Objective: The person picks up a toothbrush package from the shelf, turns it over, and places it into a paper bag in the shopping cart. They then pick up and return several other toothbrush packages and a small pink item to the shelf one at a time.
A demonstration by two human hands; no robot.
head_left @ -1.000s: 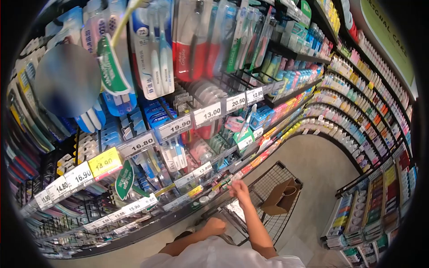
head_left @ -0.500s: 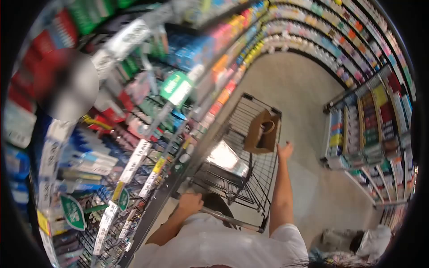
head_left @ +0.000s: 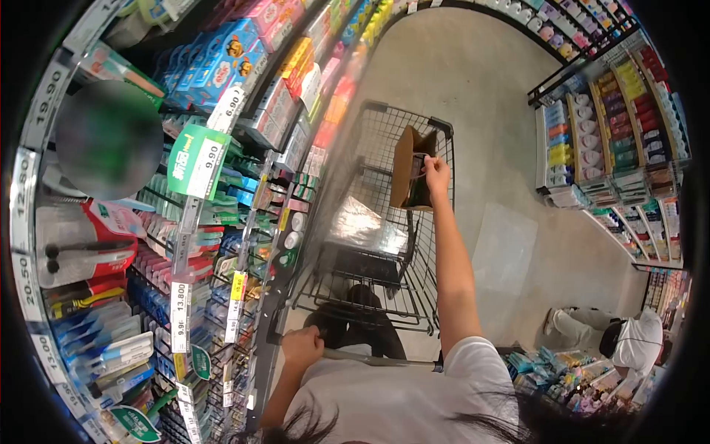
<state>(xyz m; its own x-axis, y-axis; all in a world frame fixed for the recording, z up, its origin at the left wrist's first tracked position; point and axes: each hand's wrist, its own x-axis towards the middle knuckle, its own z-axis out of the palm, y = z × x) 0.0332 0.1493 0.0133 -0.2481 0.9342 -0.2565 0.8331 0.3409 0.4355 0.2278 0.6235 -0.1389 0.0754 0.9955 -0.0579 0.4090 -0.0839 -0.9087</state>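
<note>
Contact is what has changed: half a second ago the right hand [head_left: 436,177] hung spread-fingered past the side of the shopping cart [head_left: 447,132], and now it is at the top of the brown paper bag [head_left: 401,170], which I take to mean that the bag is under this hand's control. The bag stands in the cart's far part, at twelve o'clock from the wearer's torso, its mouth partly open. The right thumb and fingers are drawn together, with hardly any gap, and look pinched on the bag's edge or its loop handle; which of the two, I cannot tell. At ten o'clock the left hand [head_left: 302,346] is closed round the left end of the cart handle [head_left: 384,362], its fingers curled and mostly hidden from above. Between eleven and twelve, nearer than the bag, a shiny panel [head_left: 370,226] catches the light inside the cart. Racks of packaged toothbrushes [head_left: 122,355] run along ten o'clock, just beside the cart, while another person [head_left: 637,342] in a white top is well apart, near three o'clock
</note>
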